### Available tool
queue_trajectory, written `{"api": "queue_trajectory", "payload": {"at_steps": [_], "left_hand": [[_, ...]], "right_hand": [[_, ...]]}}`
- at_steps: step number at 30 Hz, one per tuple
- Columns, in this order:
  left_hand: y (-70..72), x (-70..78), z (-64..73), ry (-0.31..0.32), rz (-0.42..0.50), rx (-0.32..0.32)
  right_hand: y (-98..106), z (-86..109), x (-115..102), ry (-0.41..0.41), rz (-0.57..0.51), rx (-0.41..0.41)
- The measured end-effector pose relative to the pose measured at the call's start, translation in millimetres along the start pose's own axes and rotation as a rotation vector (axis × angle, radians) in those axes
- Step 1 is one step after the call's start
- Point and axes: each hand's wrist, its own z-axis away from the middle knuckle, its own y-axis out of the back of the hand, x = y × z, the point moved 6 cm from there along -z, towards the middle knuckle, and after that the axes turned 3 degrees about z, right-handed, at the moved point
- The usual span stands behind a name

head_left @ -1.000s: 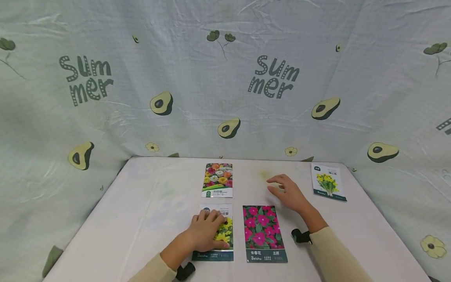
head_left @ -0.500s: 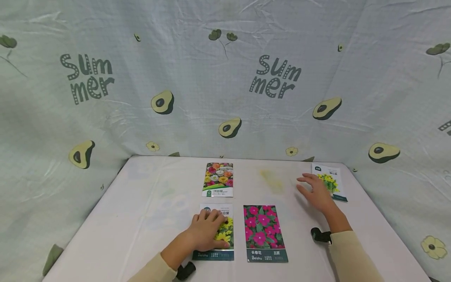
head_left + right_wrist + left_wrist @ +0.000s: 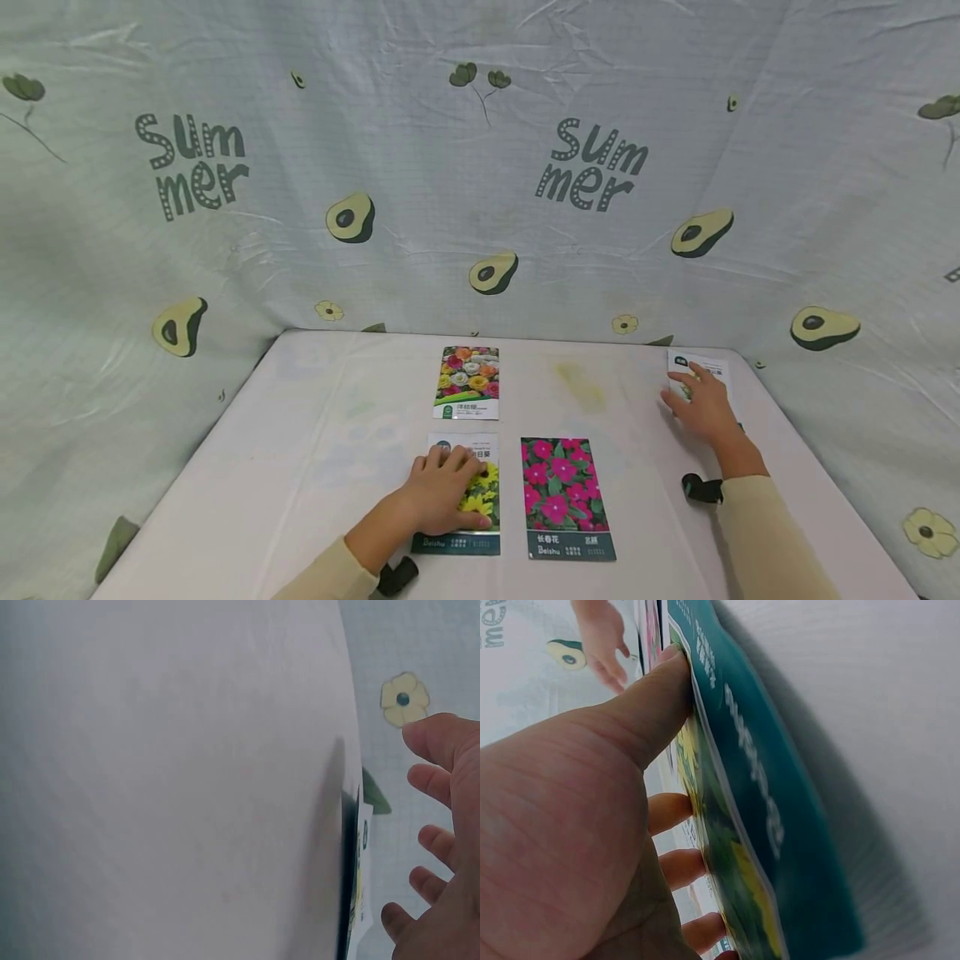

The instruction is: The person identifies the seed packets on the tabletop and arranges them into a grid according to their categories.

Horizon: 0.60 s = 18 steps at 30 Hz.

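Observation:
My left hand (image 3: 442, 493) lies over a seed packet with yellow flowers (image 3: 480, 543), touching it with spread thumb and fingertips. In the left wrist view the packet's dark teal lower band (image 3: 769, 802) stands slightly off the table, casting a shadow. At the far right, my right hand (image 3: 701, 404) is over a white seed packet with yellow flowers (image 3: 718, 372) and covers much of it. The right wrist view shows the spread fingers (image 3: 431, 780) apart from that packet (image 3: 363, 862), which is seen almost edge-on.
A packet with pink flowers (image 3: 566, 496) lies right of my left hand. Behind, a packet with many-coloured blooms (image 3: 467, 383) lies near the back edge. The white table (image 3: 300, 467) has a yellowish stain (image 3: 581, 386). A curtain with avocado prints (image 3: 420, 167) surrounds it.
My right hand has moved rightward from above the middle of the table to over the white packet at the far right. The left hand has stayed on its packet.

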Motion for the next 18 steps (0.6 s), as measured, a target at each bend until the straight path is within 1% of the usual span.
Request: {"api": "queue_trajectory", "payload": {"at_steps": [2, 4, 12, 18], "left_hand": [[-0.8, -0.3, -1.0, -0.001, 0.003, -0.002], [-1.8, -0.7, -1.5, -0.004, 0.001, -0.006], [-1.2, -1.0, -1.8, -0.001, -0.002, -0.006], [-1.3, -1.1, -2.0, 0.005, -0.007, -0.007]], "right_hand": [[0.0, -2.6, 3.8, -0.031, 0.016, -0.027], [0.5, -5.0, 6.1, -0.043, 0.026, -0.043], [-1.5, -11.7, 12.4, -0.083, 0.047, -0.075], [-4.7, -16.5, 22.9, -0.111, 0.075, -0.107]]}}
